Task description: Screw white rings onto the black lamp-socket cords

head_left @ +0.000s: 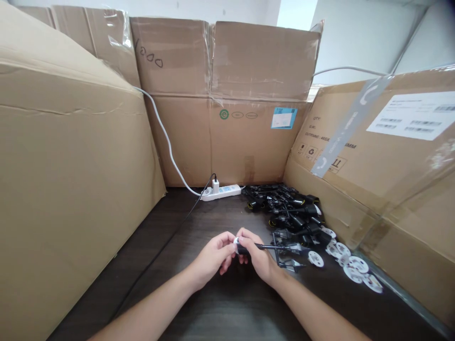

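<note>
- The black plug fitting point(243, 249) looks light and stiff, hard plastic with a thin stem point(273, 246) (the stubby body seems a safer hold than that stem).
- The left hand point(213, 255) has a closed grip on a small white disc point(236, 242) at the fitting's end; the right hand point(259, 259) closes around the body.
- The fitting sits between both hands, above the dark worktop point(199, 303), just left of a heap of black plugs point(284, 208) and scattered white discs point(355, 270).

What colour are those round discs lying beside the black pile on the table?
The round discs are white; the head view shows them best.
</note>
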Demonstrator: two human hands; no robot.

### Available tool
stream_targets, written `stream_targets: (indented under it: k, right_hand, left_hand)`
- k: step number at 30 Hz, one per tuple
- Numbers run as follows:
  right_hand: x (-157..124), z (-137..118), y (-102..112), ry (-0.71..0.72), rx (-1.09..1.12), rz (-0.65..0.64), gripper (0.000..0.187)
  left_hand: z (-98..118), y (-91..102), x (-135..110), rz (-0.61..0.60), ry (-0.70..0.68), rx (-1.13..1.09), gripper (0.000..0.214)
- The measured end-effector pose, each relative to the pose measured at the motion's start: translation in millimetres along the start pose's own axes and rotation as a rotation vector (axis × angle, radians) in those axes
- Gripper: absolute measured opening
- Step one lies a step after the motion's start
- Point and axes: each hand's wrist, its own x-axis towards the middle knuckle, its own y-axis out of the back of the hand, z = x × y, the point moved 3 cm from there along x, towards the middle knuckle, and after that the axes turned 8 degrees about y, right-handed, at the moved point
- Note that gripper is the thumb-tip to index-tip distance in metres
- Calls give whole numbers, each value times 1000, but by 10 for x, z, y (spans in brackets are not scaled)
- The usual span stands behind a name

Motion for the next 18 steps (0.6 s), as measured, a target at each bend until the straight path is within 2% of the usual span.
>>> stream_targets:
  k: [9,18]
  right_hand:
    - [6,-26,4,11,45,-12,32]
    - [-2,-29,-11,12,46,-2,33]
  left_hand:
    - [-31,-49,-15,-25,-18,56,31]
    - [81,-98,-95,2,-91,83,37]
